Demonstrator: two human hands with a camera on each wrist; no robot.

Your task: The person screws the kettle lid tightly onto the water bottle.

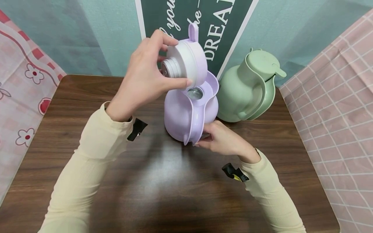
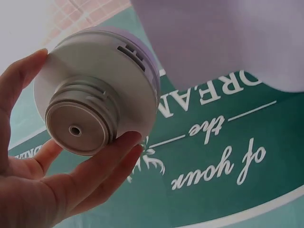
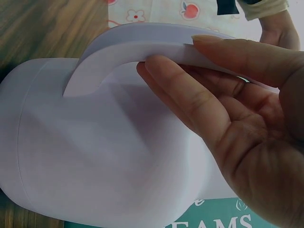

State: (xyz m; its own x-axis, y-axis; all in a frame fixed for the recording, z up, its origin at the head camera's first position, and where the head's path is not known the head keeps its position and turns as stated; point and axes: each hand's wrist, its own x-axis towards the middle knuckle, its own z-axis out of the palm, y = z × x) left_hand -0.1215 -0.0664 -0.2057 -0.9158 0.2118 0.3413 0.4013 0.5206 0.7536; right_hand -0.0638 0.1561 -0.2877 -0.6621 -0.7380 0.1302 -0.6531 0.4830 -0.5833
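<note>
A lilac thermos jug (image 1: 178, 113) stands upright on the table, its round mouth (image 1: 195, 93) uncovered. My left hand (image 1: 147, 69) grips the jug's stopper lid (image 1: 186, 61) above and slightly left of that mouth, clear of the jug. Tilted on its side, the lid shows a white threaded plug (image 2: 78, 126) with a small central hole in the left wrist view. Down at the front, my right hand (image 1: 221, 137) holds the jug's handle (image 1: 198, 119), thumb on the outside and fingers inside the loop, as the right wrist view shows.
A green thermos jug (image 1: 237, 94) with its lid on stands just right of the lilac one. Behind them hangs a dark green lettered banner (image 1: 201, 19). The wooden table (image 1: 163, 194) meets a pink checked cloth (image 1: 344, 106) at right and a flowered cloth (image 1: 23, 97) at left.
</note>
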